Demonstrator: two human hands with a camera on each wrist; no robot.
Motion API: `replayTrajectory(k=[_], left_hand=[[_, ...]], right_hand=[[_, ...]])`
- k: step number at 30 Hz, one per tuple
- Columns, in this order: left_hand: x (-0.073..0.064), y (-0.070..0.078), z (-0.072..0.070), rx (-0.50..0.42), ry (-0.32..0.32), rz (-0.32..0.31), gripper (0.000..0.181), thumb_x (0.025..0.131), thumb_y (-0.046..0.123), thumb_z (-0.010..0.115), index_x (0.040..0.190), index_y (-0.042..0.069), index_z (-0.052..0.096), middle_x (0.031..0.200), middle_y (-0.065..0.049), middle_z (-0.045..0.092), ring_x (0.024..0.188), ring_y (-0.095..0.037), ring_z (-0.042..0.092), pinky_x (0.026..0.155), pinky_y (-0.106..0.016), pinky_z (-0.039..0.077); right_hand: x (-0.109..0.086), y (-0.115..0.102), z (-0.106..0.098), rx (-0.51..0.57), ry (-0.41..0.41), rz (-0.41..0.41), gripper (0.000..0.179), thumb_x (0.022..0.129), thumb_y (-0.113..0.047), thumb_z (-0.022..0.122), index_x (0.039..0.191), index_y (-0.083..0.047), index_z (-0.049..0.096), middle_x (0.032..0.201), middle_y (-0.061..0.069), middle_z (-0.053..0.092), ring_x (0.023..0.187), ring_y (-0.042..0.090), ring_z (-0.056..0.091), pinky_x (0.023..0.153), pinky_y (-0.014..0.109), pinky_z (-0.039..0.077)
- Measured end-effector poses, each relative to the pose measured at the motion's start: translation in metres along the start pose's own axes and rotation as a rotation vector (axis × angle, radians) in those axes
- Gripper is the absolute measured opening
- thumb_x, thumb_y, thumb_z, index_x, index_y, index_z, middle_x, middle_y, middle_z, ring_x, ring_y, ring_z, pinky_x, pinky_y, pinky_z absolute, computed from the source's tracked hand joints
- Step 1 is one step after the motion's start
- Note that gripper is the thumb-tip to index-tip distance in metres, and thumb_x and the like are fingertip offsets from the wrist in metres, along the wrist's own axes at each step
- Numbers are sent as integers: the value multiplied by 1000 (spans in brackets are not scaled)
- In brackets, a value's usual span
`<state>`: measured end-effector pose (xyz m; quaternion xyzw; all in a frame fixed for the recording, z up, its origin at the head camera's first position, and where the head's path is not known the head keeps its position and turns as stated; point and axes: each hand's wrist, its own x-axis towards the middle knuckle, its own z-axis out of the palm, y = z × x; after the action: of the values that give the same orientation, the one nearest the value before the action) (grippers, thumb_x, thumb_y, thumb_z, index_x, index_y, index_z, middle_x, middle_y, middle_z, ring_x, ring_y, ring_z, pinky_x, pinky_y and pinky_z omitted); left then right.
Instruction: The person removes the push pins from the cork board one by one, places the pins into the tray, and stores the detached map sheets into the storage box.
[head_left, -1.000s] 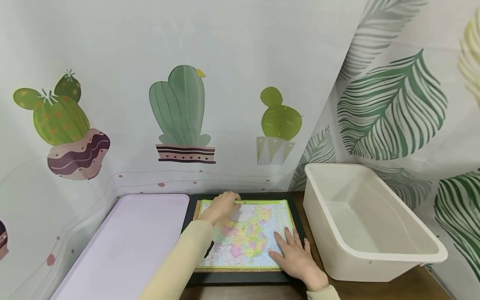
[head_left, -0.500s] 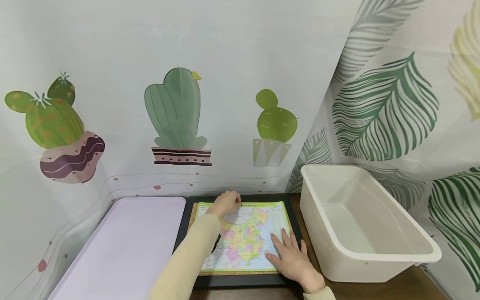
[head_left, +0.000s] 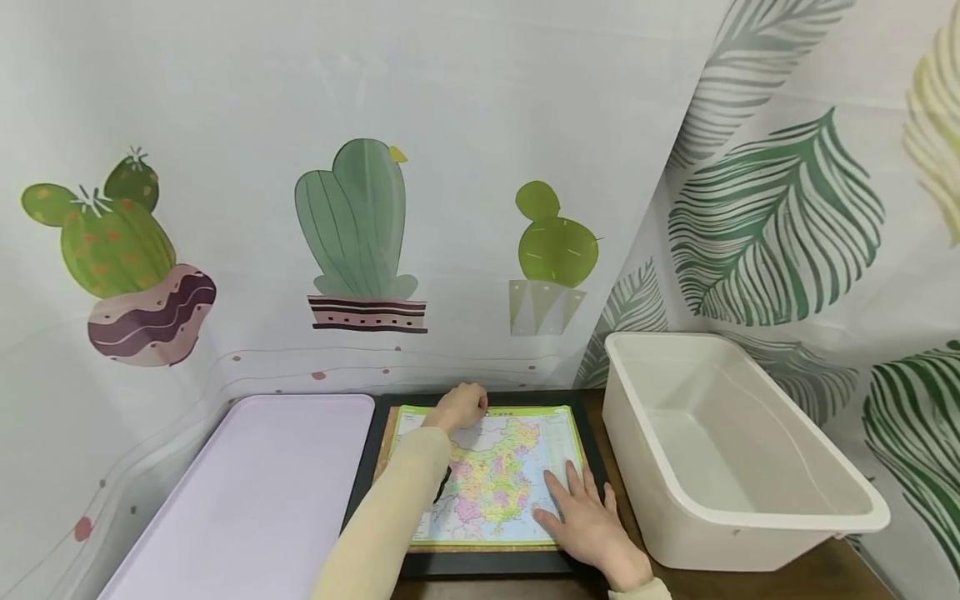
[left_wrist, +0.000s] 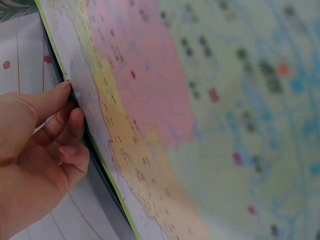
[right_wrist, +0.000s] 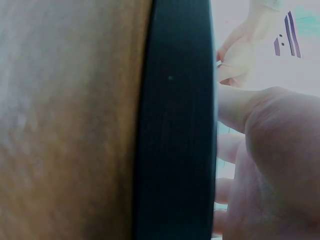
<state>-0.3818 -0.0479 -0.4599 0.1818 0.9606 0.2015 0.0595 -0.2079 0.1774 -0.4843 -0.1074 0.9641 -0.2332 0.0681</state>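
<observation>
My map (head_left: 495,500) lies on a black-framed board (head_left: 480,565) reaching toward the counter's (head_left: 510,589) far edge, my right hand (head_left: 591,521) resting on it, fingers apart, likely to stop sliding. My left hand (head_left: 460,407) curls at the map's top edge, whether pinching anything I cannot tell; the white tub (head_left: 720,542) stands by the counter's right edge, presumably for working room.

The map of China (head_left: 498,482) is a printed sheet in pink, yellow, green and pale blue, with a bright green border. It lies flat upon a black-framed cork board (head_left: 480,565), whose brown surface shows along the map's left and lower edges. The left hand (head_left: 461,406) touches the upper edge; the right hand (head_left: 588,523) rests, fingers spread, at the lower right.
</observation>
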Motion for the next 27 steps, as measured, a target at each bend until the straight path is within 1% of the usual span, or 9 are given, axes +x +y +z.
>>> replayTrajectory(k=[8, 13, 18, 22, 27], left_hand=[[0, 0, 0, -49, 1, -9, 17, 100, 5, 53, 89, 6, 67, 73, -3, 56, 63, -16, 46, 58, -31, 38], [0, -1, 1, -67, -1, -6, 19, 101, 6, 51, 93, 6, 68, 72, -3, 55, 61, -16, 44, 57, -31, 37], [2, -4, 4, -63, 9, -4, 18, 102, 8, 50, 96, 7, 67, 78, -3, 57, 63, -16, 45, 59, -31, 38], [4, -6, 6, -69, 10, -12, 17, 102, 9, 52, 97, 9, 68, 87, -3, 62, 69, -16, 49, 62, -31, 42], [2, -5, 4, -80, 5, -21, 16, 102, 9, 53, 98, 8, 69, 93, -5, 64, 72, -17, 53, 65, -33, 45]], right_hand=[[1, 0, 2, -21, 7, -2, 66, 96, -51, 55, 147, -9, 45, 155, 28, 21, 143, 49, 5, 104, 73, 3], [1, 1, 1, -25, 1, 1, 67, 96, -51, 55, 147, -9, 44, 156, 28, 20, 143, 49, 5, 104, 74, 3], [1, 1, 1, -37, -1, 6, 67, 96, -52, 54, 148, -10, 44, 156, 28, 20, 143, 49, 5, 104, 73, 3], [1, 0, 1, -37, -2, 8, 67, 96, -52, 54, 148, -10, 44, 156, 27, 20, 143, 49, 5, 104, 73, 3], [1, 0, 2, -44, -1, 6, 68, 96, -52, 54, 148, -10, 44, 156, 27, 20, 144, 48, 5, 105, 73, 3]])
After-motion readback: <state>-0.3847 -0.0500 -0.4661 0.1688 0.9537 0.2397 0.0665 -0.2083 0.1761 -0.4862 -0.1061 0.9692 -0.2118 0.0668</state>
